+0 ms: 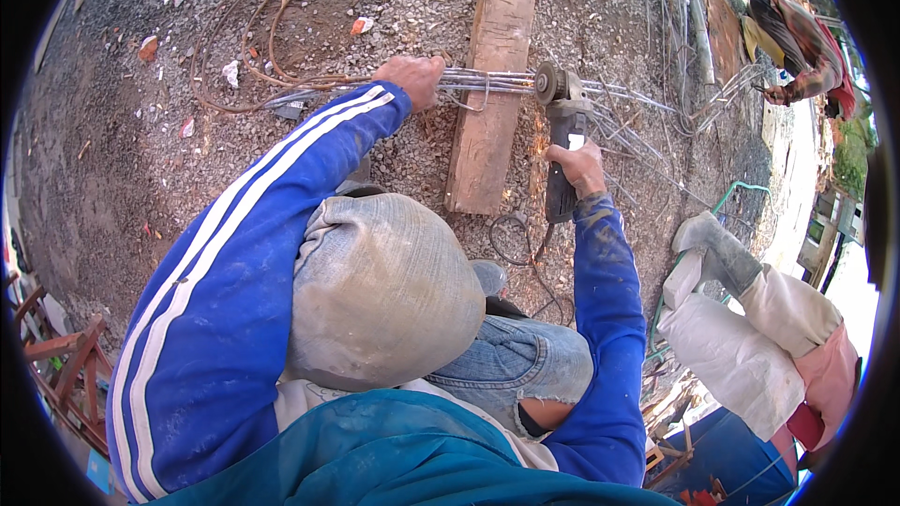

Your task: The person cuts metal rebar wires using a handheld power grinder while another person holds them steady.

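My left hand (412, 80) is closed around a bundle of thin steel rods (511, 82) lying across a wooden beam (492, 142). A bent wire loop (482, 98) hangs over the bundle on the beam. With my right hand (579, 169) I grip the body of an angle grinder (559, 136), its cord trailing down from the lower end. The grinder's disc (547, 82) meets the rods just right of the beam; whether it is turning I cannot tell. Small orange specks show below it.
Curved rusty rods (251, 37) spread on the gravel at upper left. More loose rods lie to the right by a long pipe (694, 14). One person (806, 47) is at upper right; another in pale trousers (792, 309) stands at right. A green hose (736, 189) lies nearby.
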`<act>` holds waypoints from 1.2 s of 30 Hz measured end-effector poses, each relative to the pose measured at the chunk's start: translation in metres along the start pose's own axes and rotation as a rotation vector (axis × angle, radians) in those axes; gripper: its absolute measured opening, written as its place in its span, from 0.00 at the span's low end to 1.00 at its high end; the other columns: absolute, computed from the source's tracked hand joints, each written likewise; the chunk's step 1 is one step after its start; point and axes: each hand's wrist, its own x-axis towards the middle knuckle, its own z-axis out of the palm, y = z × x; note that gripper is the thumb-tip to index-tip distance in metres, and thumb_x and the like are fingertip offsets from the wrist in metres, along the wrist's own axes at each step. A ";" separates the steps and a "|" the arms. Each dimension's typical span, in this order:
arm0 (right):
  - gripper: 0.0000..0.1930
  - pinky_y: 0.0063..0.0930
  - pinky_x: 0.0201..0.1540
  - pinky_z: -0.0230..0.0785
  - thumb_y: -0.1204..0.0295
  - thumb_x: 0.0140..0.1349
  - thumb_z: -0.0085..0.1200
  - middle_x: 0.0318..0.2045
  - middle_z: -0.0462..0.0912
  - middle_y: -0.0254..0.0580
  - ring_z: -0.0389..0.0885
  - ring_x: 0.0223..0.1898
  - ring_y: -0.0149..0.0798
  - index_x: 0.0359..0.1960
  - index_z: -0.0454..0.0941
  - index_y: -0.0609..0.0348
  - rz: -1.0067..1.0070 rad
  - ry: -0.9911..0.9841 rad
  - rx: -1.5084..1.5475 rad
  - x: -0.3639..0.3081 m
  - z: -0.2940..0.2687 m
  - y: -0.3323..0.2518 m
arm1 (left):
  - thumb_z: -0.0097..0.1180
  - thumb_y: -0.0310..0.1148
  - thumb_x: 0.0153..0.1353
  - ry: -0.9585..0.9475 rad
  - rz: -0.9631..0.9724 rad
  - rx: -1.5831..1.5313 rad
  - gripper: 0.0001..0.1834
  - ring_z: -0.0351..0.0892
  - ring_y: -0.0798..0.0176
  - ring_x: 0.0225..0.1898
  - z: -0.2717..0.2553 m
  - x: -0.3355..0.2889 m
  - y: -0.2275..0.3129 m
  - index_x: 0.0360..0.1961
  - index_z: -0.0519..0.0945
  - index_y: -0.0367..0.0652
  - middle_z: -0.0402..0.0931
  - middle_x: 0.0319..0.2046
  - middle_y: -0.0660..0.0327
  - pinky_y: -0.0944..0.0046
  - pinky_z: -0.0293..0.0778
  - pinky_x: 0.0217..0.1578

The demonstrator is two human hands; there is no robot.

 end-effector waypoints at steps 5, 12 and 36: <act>0.24 0.33 0.39 0.76 0.61 0.36 0.68 0.30 0.86 0.46 0.85 0.32 0.40 0.35 0.83 0.66 0.008 0.027 -0.013 -0.001 0.002 -0.001 | 0.52 0.34 0.59 -0.009 -0.006 0.005 0.12 0.84 0.46 0.42 0.000 -0.001 0.000 0.42 0.74 0.40 0.83 0.38 0.48 0.49 0.78 0.44; 0.24 0.32 0.38 0.77 0.61 0.37 0.69 0.30 0.86 0.46 0.84 0.31 0.40 0.35 0.82 0.65 0.025 -0.007 -0.030 0.011 0.001 0.009 | 0.51 0.33 0.59 0.008 0.011 0.000 0.11 0.85 0.46 0.40 0.002 0.001 -0.001 0.41 0.74 0.40 0.83 0.37 0.48 0.49 0.79 0.43; 0.17 0.29 0.30 0.72 0.67 0.39 0.68 0.26 0.83 0.37 0.79 0.24 0.33 0.30 0.81 0.64 -0.088 -0.012 -0.065 0.018 -0.002 -0.007 | 0.52 0.31 0.57 0.051 0.045 0.011 0.10 0.85 0.47 0.37 0.007 0.000 -0.005 0.39 0.74 0.40 0.83 0.33 0.49 0.49 0.80 0.39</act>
